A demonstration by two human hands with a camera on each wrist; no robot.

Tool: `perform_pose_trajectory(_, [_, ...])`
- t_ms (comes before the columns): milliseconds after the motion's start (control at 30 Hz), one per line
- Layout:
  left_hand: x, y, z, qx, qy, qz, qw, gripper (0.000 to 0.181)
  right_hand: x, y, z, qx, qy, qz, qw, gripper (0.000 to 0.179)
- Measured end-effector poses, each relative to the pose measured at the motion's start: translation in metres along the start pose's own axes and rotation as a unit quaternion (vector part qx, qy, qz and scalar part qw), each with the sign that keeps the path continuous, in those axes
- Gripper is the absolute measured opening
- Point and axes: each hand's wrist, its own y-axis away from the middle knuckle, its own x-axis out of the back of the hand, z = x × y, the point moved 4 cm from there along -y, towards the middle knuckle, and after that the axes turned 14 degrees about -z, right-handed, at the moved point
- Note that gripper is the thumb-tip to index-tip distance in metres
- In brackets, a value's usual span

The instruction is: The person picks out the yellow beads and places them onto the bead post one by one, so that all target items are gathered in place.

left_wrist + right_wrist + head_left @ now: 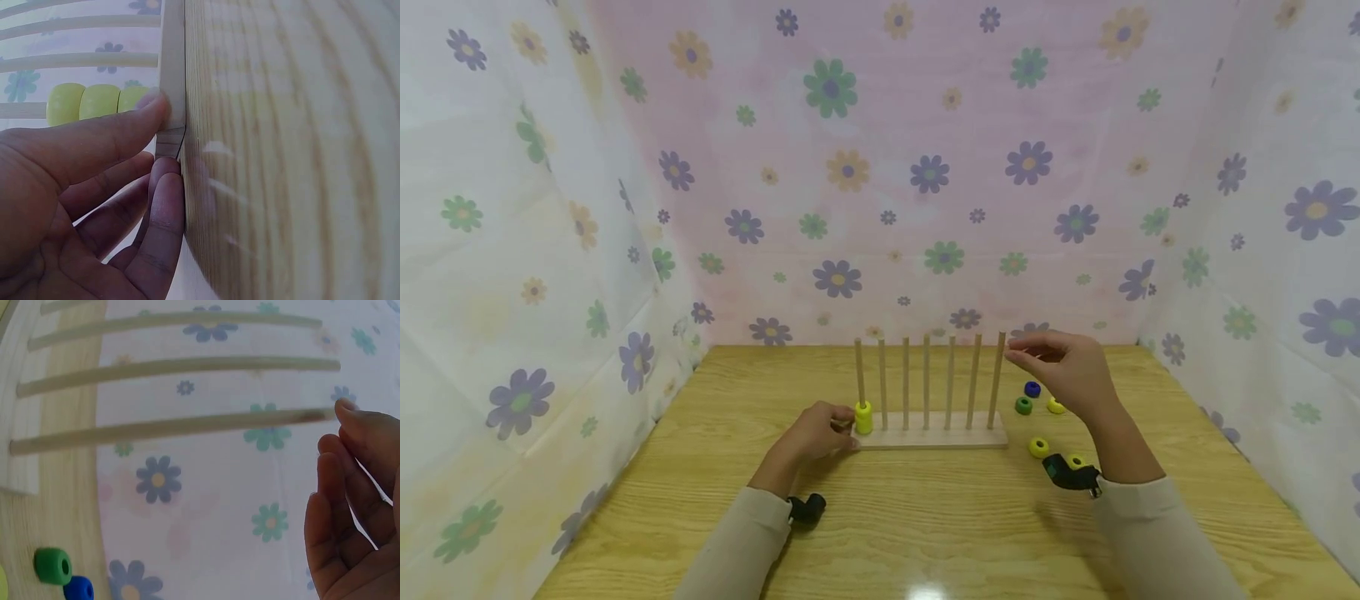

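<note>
A wooden peg stand (940,437) with several upright pegs stands on the table. Three yellow beads (99,103) are stacked at the bottom of its leftmost peg (860,371). My left hand (816,429) holds the left end of the base, thumb against it beside the lowest bead and fingertips at its end. Up by the tip of the rightmost peg (169,430) is my right hand (1071,367), its fingers loosely bent and no bead visible in it. The thumb tip is close to the peg top; whether they touch I cannot tell.
Loose beads lie right of the stand: a blue one (1032,389), a green one (1023,406) and yellow ones (1038,447), one partly behind the right wrist camera (1070,475). Flowered cloth (880,208) encloses the wooden table (925,517) at the back and sides.
</note>
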Motion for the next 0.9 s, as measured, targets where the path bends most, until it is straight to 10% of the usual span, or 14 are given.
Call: perform_pose_trajectory(900, [-0.001, -0.001, -0.003, -0.006, 0.014, -0.008, 0.9999, 0.052, -0.002, 0.015, 0.109, -0.188, -0.026, -0.111, 0.9754, 0.061])
